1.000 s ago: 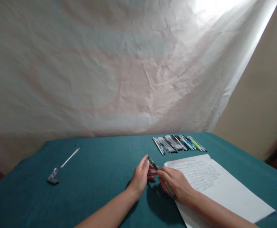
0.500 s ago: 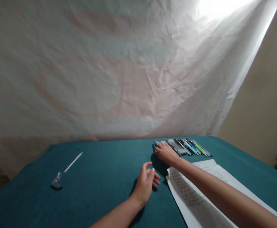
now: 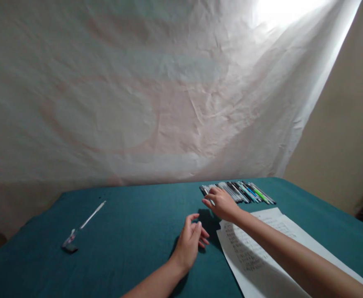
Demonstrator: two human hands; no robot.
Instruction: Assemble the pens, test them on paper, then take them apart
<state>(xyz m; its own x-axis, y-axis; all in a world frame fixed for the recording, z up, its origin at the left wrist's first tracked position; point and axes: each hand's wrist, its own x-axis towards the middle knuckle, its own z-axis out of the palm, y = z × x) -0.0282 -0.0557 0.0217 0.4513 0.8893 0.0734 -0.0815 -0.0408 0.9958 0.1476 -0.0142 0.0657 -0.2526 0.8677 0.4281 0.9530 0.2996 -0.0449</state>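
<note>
My right hand [image 3: 221, 203] reaches out over the teal table [image 3: 131, 223], its fingers pinched on a pale pen [image 3: 209, 201] just at the left end of a row of pens [image 3: 242, 191]. Its forearm crosses a handwritten sheet of paper [image 3: 271, 248]. My left hand [image 3: 192, 240] hovers low over the cloth left of the paper, fingers loosely curled and apart, holding nothing.
A thin white pen refill [image 3: 92, 209] and a small pen part with a dark cap [image 3: 69, 243] lie at the left of the table. A crumpled white sheet [image 3: 138, 91] hangs behind the table. A beige wall [image 3: 343, 132] stands at the right.
My right hand carried the dark pen from between both hands to the row, left it there, then drew back a little with a pale pen pinched. My left hand let go and stayed.
</note>
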